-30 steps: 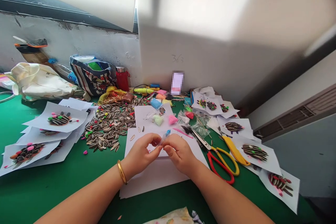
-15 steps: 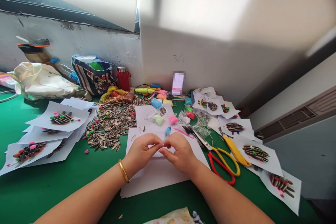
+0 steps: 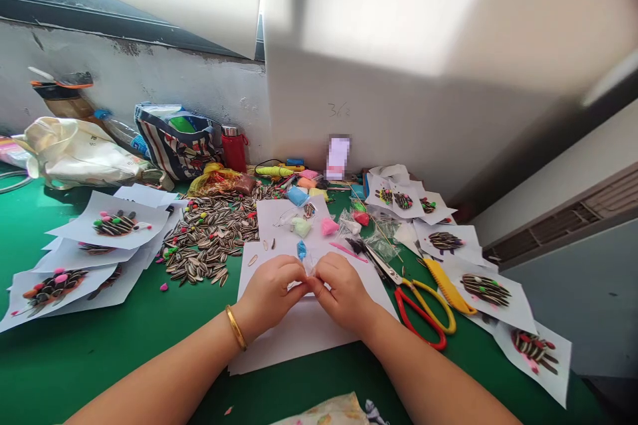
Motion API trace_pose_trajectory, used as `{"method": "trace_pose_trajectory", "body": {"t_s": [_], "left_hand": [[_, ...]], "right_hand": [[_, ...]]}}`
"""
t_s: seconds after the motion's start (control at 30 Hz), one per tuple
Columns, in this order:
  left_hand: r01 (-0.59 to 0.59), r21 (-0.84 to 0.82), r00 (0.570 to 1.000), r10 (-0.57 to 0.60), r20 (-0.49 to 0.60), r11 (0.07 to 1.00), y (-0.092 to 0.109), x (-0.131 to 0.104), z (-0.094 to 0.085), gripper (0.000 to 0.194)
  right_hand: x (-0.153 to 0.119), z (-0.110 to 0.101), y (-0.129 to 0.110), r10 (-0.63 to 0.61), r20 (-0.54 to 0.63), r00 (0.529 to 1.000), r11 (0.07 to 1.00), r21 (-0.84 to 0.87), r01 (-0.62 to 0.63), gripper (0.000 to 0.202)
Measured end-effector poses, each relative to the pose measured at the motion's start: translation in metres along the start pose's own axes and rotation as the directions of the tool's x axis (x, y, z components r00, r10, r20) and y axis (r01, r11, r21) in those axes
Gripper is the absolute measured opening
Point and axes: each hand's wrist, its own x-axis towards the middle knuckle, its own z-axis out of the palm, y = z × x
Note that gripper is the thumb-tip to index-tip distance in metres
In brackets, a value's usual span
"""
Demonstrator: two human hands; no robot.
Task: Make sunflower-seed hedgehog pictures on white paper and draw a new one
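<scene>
Left hand [image 3: 272,290] and right hand [image 3: 343,292] pressed fingertip to fingertip, both pinching a small clear packet of blue clay [image 3: 302,252], over white paper [image 3: 299,332], red-and-yellow scissors [image 3: 423,312] just right

Left hand [image 3: 272,292] and right hand [image 3: 341,291] pinch a small clear bag of blue clay [image 3: 304,256] over white paper [image 3: 299,332], beside sunflower seeds [image 3: 212,239].

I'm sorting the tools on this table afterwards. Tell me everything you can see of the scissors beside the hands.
The scissors lie flat on the green table, just right of the right hand and not touched by it. One handle loop is red, the other yellow, both looking like plastic; the dark blades look closed and point up-left toward a clear plastic bag. The yellow loop lies next to a yellow utility knife; whether they touch is unclear.
</scene>
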Motion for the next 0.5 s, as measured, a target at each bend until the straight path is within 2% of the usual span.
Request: {"method": "trace_pose_trajectory", "body": {"t_s": [0.13, 0.27, 0.5], "left_hand": [[0.013, -0.058, 0.999, -0.010, 0.048, 0.998, 0.0023, -0.0001, -0.0030, 0.006], [0.040, -0.130, 0.995, -0.028, 0.096, 0.991, 0.0056, 0.0007, -0.0057, 0.013], [0.085, -0.204, 0.996, -0.077, 0.047, 0.975, 0.0062, 0.0021, -0.0049, 0.013]], "right_hand": [[0.0008, -0.0039, -0.0002, 0.013, -0.005, 1.000, 1.000, 0.016, -0.013, 0.024], [0.0016, -0.0063, 0.0002, 0.025, -0.021, 0.999, 0.999, 0.027, -0.024, 0.023], [0.0002, -0.0037, 0.0005, -0.017, -0.069, 0.997, 1.000, 0.016, 0.018, 0.020]]}}
